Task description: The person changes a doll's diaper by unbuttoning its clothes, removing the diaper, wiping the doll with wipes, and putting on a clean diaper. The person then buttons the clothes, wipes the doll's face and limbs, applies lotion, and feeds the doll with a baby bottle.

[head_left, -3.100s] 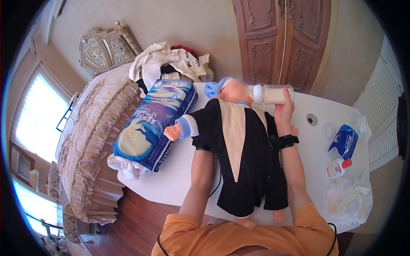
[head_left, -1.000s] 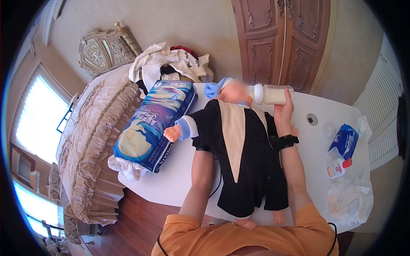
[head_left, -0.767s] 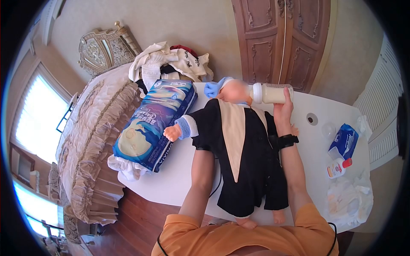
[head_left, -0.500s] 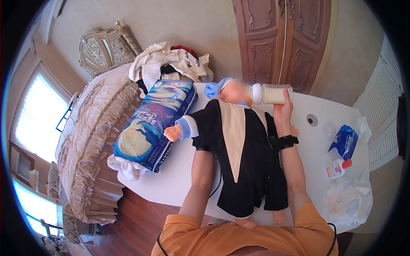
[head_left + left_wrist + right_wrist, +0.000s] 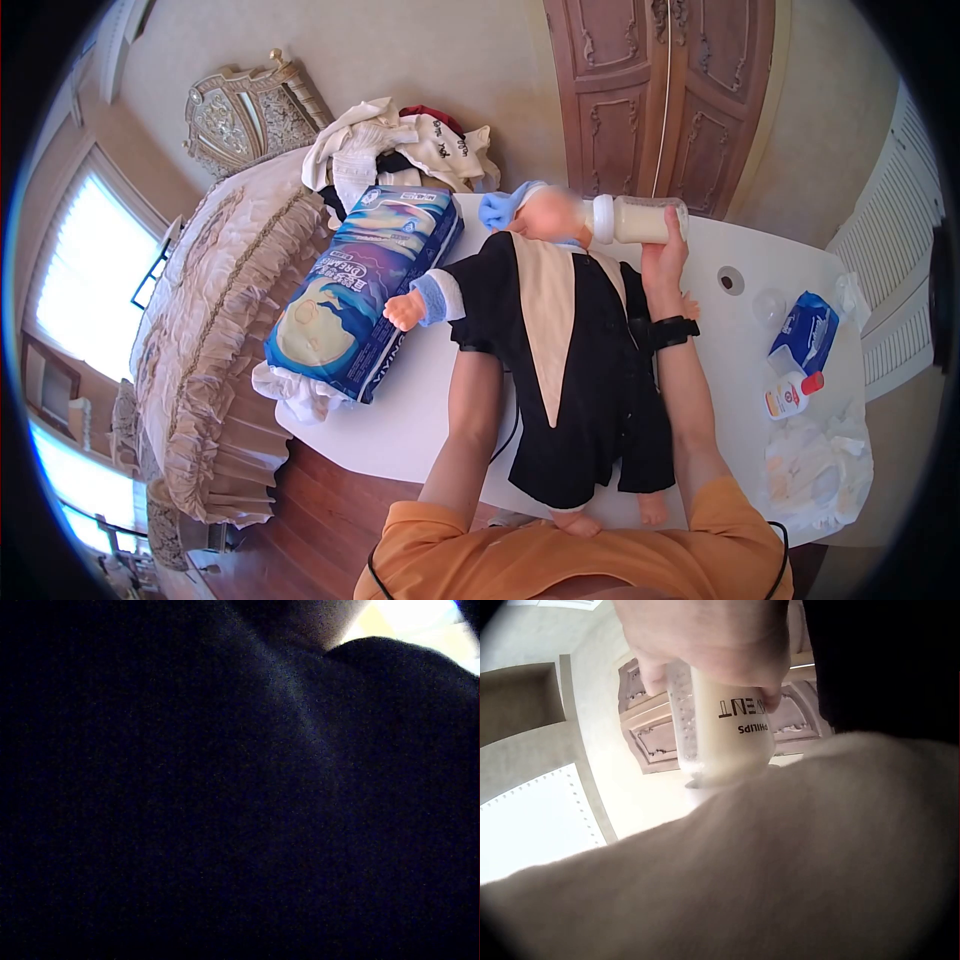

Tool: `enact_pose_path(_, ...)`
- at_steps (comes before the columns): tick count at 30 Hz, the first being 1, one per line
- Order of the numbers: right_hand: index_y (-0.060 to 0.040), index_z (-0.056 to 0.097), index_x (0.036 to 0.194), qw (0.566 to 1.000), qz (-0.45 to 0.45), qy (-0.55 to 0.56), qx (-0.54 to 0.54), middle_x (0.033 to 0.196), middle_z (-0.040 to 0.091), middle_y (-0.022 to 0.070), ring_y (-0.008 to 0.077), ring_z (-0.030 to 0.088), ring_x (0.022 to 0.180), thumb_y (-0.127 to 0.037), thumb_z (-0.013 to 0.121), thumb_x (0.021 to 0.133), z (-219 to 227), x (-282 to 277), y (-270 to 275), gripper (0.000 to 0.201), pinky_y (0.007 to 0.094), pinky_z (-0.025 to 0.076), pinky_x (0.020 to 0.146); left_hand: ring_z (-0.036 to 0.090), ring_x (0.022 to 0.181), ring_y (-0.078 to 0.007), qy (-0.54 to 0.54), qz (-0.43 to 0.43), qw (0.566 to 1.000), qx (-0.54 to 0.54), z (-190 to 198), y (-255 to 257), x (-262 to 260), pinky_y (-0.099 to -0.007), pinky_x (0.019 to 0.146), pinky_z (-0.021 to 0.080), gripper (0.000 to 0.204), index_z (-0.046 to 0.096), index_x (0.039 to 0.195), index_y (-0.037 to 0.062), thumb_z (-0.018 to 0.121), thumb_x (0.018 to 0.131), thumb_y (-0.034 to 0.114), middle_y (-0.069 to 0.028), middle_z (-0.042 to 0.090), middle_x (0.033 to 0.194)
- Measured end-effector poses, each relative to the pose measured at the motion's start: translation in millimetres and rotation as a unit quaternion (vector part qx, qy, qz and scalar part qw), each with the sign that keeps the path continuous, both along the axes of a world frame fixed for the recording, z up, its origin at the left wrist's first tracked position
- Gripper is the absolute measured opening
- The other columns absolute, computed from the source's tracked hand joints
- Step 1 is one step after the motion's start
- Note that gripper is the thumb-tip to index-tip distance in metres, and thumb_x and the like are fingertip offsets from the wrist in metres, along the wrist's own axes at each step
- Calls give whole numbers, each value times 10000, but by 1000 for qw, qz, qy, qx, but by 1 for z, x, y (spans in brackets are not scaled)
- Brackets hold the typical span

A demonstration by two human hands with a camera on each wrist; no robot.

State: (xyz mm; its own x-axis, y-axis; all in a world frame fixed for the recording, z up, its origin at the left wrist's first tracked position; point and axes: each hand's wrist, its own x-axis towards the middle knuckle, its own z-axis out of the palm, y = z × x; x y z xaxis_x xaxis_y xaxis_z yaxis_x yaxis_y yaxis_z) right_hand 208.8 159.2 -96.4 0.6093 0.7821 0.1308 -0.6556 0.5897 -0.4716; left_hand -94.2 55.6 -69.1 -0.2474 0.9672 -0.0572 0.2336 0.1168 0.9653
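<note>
A baby doll (image 5: 590,400) in a black and cream outfit lies on its back across both forearms, above the white table. My right hand (image 5: 663,265) grips a baby bottle (image 5: 635,220) of milky liquid, its white collar close to the doll's face. In the right wrist view, fingers and thumb curl round the bottle (image 5: 731,735) near its base. My left forearm (image 5: 472,400) passes under the doll's body, which hides the left hand. Black cloth (image 5: 187,810) fills most of the left wrist view, with a small skin-toned patch (image 5: 322,622) on top.
A blue diaper pack (image 5: 360,290) stands left of the doll, with heaped clothes (image 5: 400,145) behind. Toward the table's right side are a blue wipes pack (image 5: 808,332), a red-capped bottle (image 5: 788,396) and crumpled plastic (image 5: 815,470). A frilled bed (image 5: 220,320) stands at left.
</note>
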Motion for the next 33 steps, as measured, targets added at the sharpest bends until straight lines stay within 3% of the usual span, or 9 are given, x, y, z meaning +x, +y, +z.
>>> enact_pose_path(13, -26, 432, 1112, 999, 0, 6, -35, 1020, 488, 66, 185, 481, 972, -198, 661, 738, -1, 1, -3, 471, 328, 415, 813, 491, 863, -247, 35, 0, 999, 10, 0, 1, -1, -295, 740, 393, 232, 432, 1042, 18, 386, 817, 50, -130, 517, 952)
enact_pose_path(15, -24, 434, 1121, 993, -20, -13, -118, 1049, 484, 67, 189, 487, 978, -232, 688, 711, 1, 1, -6, 524, 326, 422, 807, 493, 858, -250, 39, 1, 999, 9, -2, 0, -1, -296, 737, 394, 228, 434, 1037, 17, 385, 816, 45, -131, 519, 947)
enact_pose_path(19, -22, 441, 1118, 990, -1, -18, -136, 1057, 488, 81, 198, 493, 982, -255, 705, 691, 2, 4, -8, 553, 336, 445, 780, 496, 849, -255, 46, 0, 999, 9, -3, -3, 0, -298, 731, 397, 221, 438, 1027, 15, 382, 814, 35, -133, 522, 936)
enact_pose_path(25, -4, 459, 1086, 976, 0, -120, -181, 1011, 517, 109, 211, 519, 944, -262, 700, 695, 14, 9, -29, 527, 357, 471, 737, 501, 836, -263, 61, -5, 998, 5, -8, -10, 1, -300, 722, 402, 212, 444, 1012, 11, 378, 811, 19, -137, 528, 920)
enact_pose_path(28, -6, 454, 1078, 963, 46, -179, -198, 997, 538, 105, 213, 533, 946, -293, 669, 726, 12, 21, -34, 503, 372, 453, 791, 503, 829, -267, 71, -8, 997, 5, -8, -11, 3, -302, 717, 404, 209, 447, 1005, 9, 376, 809, 11, -139, 531, 912)
enact_pose_path(31, 7, 462, 1076, 951, 105, -225, -186, 990, 540, 114, 210, 546, 895, -295, 676, 715, 11, 34, -35, 516, 348, 465, 746, 505, 822, -271, 78, -10, 997, 6, -8, -12, 3, -303, 713, 406, 205, 450, 997, 8, 374, 807, 3, -141, 533, 904)
enact_pose_path(33, 0, 484, 1058, 917, 168, -298, -205, 955, 558, 110, 193, 566, 843, -316, 657, 726, 18, 41, -38, 490, 315, 484, 686, 507, 818, -273, 83, -10, 997, 6, -8, -13, 4, -304, 710, 408, 203, 452, 992, 6, 372, 806, -3, -143, 535, 899)
